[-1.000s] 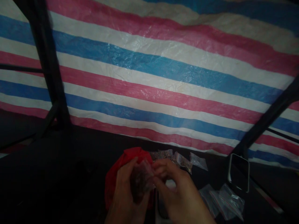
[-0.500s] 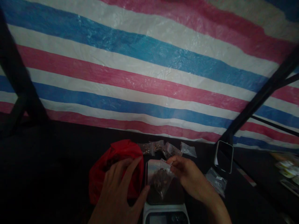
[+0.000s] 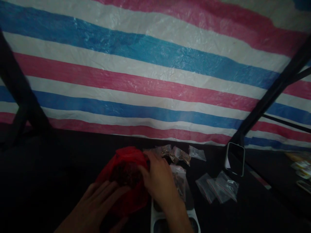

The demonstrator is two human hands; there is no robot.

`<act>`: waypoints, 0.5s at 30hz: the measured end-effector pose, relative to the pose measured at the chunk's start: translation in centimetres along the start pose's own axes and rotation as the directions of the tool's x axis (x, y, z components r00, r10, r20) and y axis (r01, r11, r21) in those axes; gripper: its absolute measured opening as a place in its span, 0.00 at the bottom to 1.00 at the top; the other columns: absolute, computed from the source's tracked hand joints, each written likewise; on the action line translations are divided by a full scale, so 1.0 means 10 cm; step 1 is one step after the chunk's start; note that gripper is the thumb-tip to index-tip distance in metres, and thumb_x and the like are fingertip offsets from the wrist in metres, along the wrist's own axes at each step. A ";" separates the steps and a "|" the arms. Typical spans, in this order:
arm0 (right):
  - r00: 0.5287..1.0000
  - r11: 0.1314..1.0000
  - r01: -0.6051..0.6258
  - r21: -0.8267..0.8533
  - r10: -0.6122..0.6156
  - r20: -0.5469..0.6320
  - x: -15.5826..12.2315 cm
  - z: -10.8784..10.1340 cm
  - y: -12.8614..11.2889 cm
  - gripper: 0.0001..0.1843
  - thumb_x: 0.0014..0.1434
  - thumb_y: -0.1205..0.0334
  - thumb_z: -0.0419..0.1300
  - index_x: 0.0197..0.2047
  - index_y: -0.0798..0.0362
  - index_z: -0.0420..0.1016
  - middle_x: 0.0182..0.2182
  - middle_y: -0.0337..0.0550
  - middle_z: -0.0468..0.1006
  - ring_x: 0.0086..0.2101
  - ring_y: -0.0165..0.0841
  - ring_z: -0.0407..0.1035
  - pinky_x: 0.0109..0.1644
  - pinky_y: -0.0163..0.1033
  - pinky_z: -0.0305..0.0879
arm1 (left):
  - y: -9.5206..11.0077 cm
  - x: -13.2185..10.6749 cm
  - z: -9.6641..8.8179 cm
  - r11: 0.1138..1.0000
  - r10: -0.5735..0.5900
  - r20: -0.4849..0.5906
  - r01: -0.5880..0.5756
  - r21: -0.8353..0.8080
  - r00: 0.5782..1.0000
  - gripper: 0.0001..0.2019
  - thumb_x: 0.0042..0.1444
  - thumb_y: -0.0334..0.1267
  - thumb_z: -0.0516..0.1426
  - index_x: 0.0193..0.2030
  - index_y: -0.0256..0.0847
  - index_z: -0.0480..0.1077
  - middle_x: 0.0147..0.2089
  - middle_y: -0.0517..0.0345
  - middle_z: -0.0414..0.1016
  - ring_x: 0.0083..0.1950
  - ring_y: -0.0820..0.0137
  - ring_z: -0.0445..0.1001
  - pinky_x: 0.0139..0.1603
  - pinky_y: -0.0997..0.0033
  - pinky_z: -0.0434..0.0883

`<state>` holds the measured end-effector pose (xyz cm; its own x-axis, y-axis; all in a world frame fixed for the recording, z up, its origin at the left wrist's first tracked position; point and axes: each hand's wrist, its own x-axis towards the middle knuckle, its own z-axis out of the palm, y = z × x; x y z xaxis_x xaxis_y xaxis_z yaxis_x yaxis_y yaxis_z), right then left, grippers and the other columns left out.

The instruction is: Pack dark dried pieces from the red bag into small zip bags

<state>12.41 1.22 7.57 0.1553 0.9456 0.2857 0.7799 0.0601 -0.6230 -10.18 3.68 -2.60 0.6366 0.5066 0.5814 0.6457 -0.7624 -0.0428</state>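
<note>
A red plastic bag [image 3: 132, 204] stands with its mouth open, dark loose pieces [image 3: 126, 174] inside. At its right rim is my right hand [image 3: 161, 181], thumb over the opening and fingers along the outer side, closed on the plastic. My left hand [image 3: 102, 199] rests against the near left side, fingers stretched out and thumb apart. Under my right forearm lies a digital scale [image 3: 156, 210], its display partly covered. A filled clear zip bag [image 3: 179, 181] sits on the scale's plate, untouched by either hand.
Several small filled zip bags [image 3: 182, 156] lie behind the scale, beside a flatter clear bag [image 3: 197, 153]. Clear zip bags [image 3: 220, 189] are spread to the right. A phone-like device [image 3: 235, 159] leans by a dark frame post [image 3: 264, 105]. Striped sheeting [image 3: 145, 90] closes off the back.
My right hand has left the zip bag on the scale and moved left to the red bag. My left hand has shifted lower left. More of the clear bags at right now shows.
</note>
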 end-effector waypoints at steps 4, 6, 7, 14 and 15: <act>0.983 0.998 -0.036 0.060 0.047 -0.179 0.11 0.06 -0.01 0.22 0.56 0.78 0.52 0.50 0.51 0.75 0.43 0.46 0.82 0.44 0.41 0.77 0.50 0.44 0.68 | -0.20 0.06 -0.05 0.986 -0.130 0.102 0.140 -0.093 0.986 0.21 0.59 0.34 0.55 0.52 0.58 0.82 0.52 0.61 0.88 0.51 0.59 0.87 0.55 0.60 0.80; 0.944 0.994 0.007 0.105 0.028 -0.328 0.14 0.00 0.03 0.21 0.52 0.79 0.51 0.44 0.51 0.73 0.39 0.43 0.80 0.41 0.39 0.75 0.47 0.42 0.66 | -0.29 0.14 -0.13 0.971 -0.217 0.004 0.216 -0.103 0.976 0.20 0.59 0.34 0.52 0.48 0.53 0.83 0.50 0.57 0.89 0.49 0.57 0.87 0.52 0.58 0.81; 0.924 0.993 0.032 0.118 0.016 -0.381 0.14 -0.03 0.04 0.21 0.50 0.80 0.51 0.42 0.50 0.72 0.39 0.42 0.79 0.41 0.39 0.74 0.47 0.42 0.66 | -0.32 0.18 -0.17 0.965 -0.246 -0.053 0.240 -0.105 0.968 0.20 0.59 0.34 0.51 0.47 0.51 0.83 0.50 0.54 0.88 0.49 0.56 0.86 0.51 0.56 0.81; 0.994 0.998 0.023 0.054 -0.017 -0.107 0.01 -0.20 0.07 0.18 0.57 0.76 0.56 0.46 0.51 0.77 0.46 0.45 0.80 0.47 0.39 0.73 0.56 0.45 0.66 | -0.25 0.32 -0.35 0.969 -0.144 -0.006 0.139 -0.203 0.990 0.16 0.53 0.30 0.56 0.42 0.52 0.80 0.49 0.55 0.82 0.49 0.56 0.79 0.47 0.57 0.76; 0.998 0.996 0.035 0.087 -0.030 -0.058 -0.02 -0.27 0.08 0.17 0.60 0.72 0.59 0.50 0.50 0.78 0.49 0.46 0.80 0.50 0.39 0.73 0.59 0.45 0.66 | -0.21 0.32 -0.36 0.968 -0.139 -0.018 0.132 -0.213 0.990 0.17 0.52 0.30 0.57 0.45 0.52 0.79 0.52 0.54 0.80 0.53 0.54 0.77 0.50 0.55 0.76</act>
<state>14.64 0.19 8.96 0.1667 0.9234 0.3458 0.7294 0.1205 -0.6734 -11.06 5.47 2.31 0.5330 0.6007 0.5959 0.6193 -0.7568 0.2090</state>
